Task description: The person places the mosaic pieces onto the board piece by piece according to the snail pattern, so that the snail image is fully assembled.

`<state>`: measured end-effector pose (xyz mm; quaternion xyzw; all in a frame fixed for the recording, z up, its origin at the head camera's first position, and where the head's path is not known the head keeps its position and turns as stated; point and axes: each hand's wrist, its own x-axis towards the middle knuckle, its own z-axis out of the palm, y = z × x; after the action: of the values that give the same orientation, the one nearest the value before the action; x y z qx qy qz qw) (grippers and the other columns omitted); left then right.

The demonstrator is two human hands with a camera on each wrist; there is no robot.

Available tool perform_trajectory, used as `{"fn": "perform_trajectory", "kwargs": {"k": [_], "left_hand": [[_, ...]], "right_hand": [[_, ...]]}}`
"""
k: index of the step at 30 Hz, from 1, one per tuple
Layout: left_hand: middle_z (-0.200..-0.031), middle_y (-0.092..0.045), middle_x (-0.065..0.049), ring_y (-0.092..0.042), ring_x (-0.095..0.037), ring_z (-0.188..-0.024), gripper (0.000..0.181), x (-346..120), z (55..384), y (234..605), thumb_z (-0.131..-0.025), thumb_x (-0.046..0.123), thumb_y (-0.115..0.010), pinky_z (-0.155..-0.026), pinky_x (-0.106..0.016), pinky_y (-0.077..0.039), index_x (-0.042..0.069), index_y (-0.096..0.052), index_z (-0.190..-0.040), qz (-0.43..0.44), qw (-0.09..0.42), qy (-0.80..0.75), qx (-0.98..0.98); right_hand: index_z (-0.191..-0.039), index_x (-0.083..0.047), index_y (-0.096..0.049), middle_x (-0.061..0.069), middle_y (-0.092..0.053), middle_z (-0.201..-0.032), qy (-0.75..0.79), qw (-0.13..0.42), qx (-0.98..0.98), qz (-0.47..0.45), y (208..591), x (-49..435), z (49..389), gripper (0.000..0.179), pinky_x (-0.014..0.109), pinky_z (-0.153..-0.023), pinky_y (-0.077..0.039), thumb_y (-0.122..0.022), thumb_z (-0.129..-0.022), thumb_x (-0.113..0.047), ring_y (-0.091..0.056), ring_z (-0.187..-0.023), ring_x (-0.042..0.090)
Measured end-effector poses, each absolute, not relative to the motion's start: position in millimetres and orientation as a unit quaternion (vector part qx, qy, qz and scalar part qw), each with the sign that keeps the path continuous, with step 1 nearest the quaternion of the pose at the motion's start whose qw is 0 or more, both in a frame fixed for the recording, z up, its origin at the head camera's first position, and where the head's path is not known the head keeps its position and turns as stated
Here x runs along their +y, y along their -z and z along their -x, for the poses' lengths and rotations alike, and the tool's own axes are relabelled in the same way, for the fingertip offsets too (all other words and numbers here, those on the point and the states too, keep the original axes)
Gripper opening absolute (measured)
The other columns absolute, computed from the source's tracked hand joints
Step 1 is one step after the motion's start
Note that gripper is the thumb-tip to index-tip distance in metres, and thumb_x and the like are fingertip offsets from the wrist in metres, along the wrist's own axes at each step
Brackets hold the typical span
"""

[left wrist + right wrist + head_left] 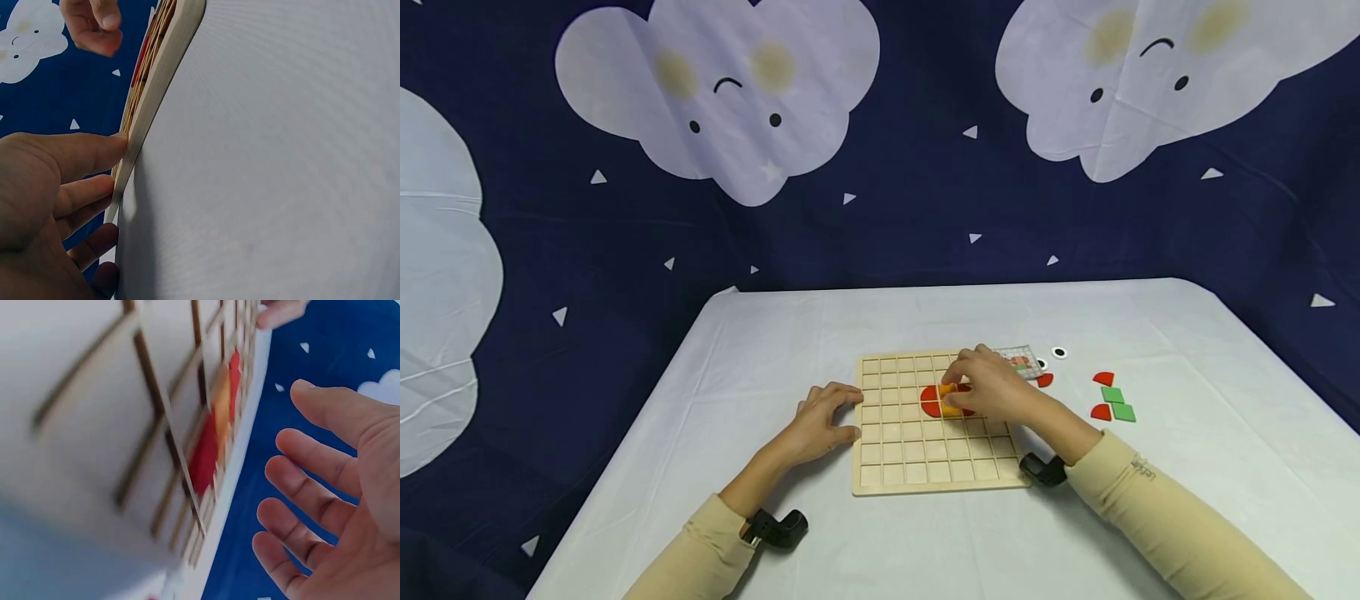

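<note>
A wooden grid board (895,477) lies on the white table. Near its middle, red pieces with curved outer edges (929,402) and orange pieces (951,412) sit in the cells, partly covered by my right hand (988,387). That hand hovers over them with fingers spread and slightly bent; the right wrist view shows nothing in its grasp, apart from the red piece (203,459) and orange piece (222,403). At the board's left edge, my left hand (816,425) touches the rim with its thumb and fingertips, the fingers (87,190) loosely extended.
Right of the board lie red quarter-round pieces (1101,412) and green squares (1123,412). Behind my right hand are a printed picture card (1022,360), another red piece (1045,380) and white discs with black dots (1059,352). A dark cloud-patterned cloth (917,167) hangs behind the table.
</note>
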<state>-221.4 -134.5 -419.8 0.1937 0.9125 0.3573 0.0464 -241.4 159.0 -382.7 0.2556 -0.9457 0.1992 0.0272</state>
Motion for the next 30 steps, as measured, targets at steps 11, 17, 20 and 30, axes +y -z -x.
{"fn": "perform_trajectory", "kwargs": {"k": [11,17,20,30], "left_hand": [[-0.134,-0.052,-0.001,-0.040,-0.019,-0.113,0.048,-134,221,420,-0.078,0.014,-0.073,-0.090,-0.039,-0.025,0.010,-0.060,-0.124,-0.193,0.047,-0.355,0.914],[-0.134,-0.052,0.000,-0.040,-0.020,-0.114,0.048,-134,222,420,-0.078,0.014,-0.073,-0.090,-0.039,-0.026,0.010,-0.059,-0.124,-0.191,0.046,-0.355,0.914],[-0.133,-0.052,-0.001,-0.039,-0.021,-0.117,0.048,-133,222,421,-0.077,0.014,-0.073,-0.091,-0.042,-0.026,0.011,-0.060,-0.124,-0.187,0.043,-0.355,0.915],[-0.133,-0.052,0.000,-0.040,-0.019,-0.114,0.049,-134,222,422,-0.077,0.014,-0.073,-0.090,-0.039,-0.026,0.011,-0.060,-0.124,-0.190,0.042,-0.352,0.915]], "right_hand": [[-0.106,-0.010,-0.071,0.003,-0.066,-0.099,-0.237,0.041,-0.956,-0.171,364,236,227,0.029,0.034,-0.076,-0.039,-0.072,-0.081,-0.025,-0.050,-0.093,0.023],[-0.106,-0.009,-0.070,0.008,-0.065,-0.099,-0.219,0.055,-0.965,-0.133,364,278,214,0.032,0.038,-0.077,-0.040,-0.072,-0.081,-0.029,-0.050,-0.094,0.024],[-0.107,-0.007,-0.069,0.010,-0.065,-0.101,-0.212,0.055,-0.969,-0.109,369,296,208,0.034,0.039,-0.077,-0.040,-0.071,-0.081,-0.030,-0.050,-0.095,0.025],[-0.105,-0.005,-0.069,0.012,-0.067,-0.100,-0.207,0.053,-0.974,-0.075,388,340,196,0.035,0.034,-0.072,-0.037,-0.071,-0.080,-0.029,-0.051,-0.094,0.029]]}}
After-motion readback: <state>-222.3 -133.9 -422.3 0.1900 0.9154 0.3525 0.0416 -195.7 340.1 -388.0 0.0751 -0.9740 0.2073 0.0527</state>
